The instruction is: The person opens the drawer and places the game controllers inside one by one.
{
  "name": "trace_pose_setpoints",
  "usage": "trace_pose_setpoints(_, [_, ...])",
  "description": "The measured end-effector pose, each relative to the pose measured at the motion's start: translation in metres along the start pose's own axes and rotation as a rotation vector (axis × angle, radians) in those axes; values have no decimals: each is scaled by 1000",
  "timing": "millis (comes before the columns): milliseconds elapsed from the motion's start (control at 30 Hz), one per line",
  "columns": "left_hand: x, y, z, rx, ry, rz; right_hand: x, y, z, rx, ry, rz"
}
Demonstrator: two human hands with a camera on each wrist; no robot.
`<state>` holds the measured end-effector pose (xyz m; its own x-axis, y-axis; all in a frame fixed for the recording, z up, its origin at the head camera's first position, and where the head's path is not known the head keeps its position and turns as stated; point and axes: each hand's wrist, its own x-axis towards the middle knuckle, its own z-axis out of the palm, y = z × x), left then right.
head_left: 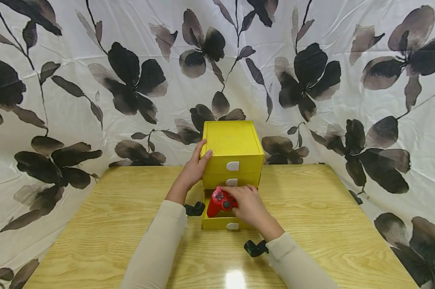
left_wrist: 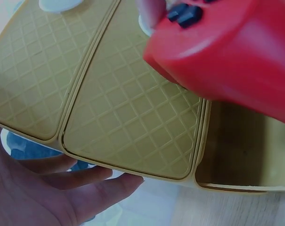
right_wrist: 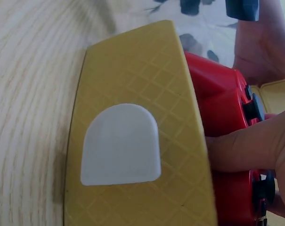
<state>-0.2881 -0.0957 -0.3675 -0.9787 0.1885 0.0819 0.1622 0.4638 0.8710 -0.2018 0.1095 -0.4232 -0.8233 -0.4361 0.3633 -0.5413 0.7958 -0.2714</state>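
A yellow three-drawer box (head_left: 233, 146) stands at the back middle of the wooden table (head_left: 311, 224). Its bottom drawer (head_left: 224, 223) is pulled out toward me. My right hand (head_left: 249, 204) holds a red game controller (head_left: 220, 202) over the open drawer; the controller (right_wrist: 224, 141) sits just behind the drawer front (right_wrist: 133, 146) with its white tab handle (right_wrist: 121, 145). My left hand (head_left: 196, 166) rests on the box's upper left edge, thumb on the front corner. The left wrist view shows the drawer fronts (left_wrist: 128, 108), the red controller (left_wrist: 227, 52) and my left fingers (left_wrist: 85, 188).
A white cloth with large dark flowers (head_left: 131, 80) hangs behind and beside the table. Bare tabletop lies left and right of the box. Black wrist-camera mounts (head_left: 255, 247) sit on both sleeves.
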Motion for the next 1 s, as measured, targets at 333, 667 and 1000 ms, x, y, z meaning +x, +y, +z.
trace_pose_setpoints(333, [1,-4,1,-12,4,-11,3,3,7,17,-130,48])
trace_pose_setpoints(667, [-1,-1,1,8,15,-3,7,6,10,57,-189,59])
trace_pose_setpoints(1000, [-2,-1,1,4,15,-2,12,8,10,96,-253,57])
